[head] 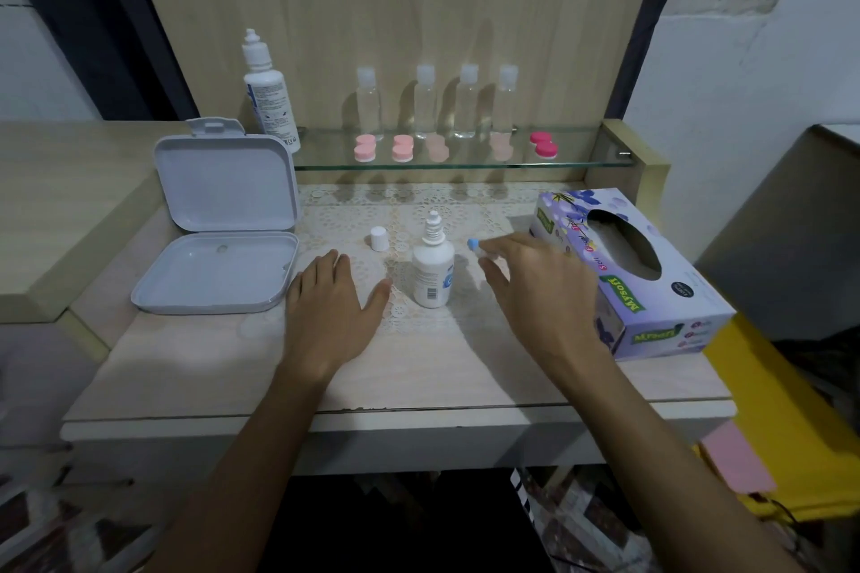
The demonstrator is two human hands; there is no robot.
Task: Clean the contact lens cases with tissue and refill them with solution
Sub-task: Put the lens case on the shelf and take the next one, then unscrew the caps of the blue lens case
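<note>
Everything sits around the small white uncapped solution bottle standing mid-table. Right of it lies the purple cardboard tissue box; left of it the grey plastic hinged case lies open. Your left hand rests flat, fingers straight, just left of the bottle. Your right hand, just right of it, pinches a small blue-capped lens case. The bottle's white cap stands behind-left.

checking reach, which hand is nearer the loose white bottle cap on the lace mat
Left. The left hand lies flat just below the white bottle cap; the right hand is beyond the small white solution bottle.
</note>
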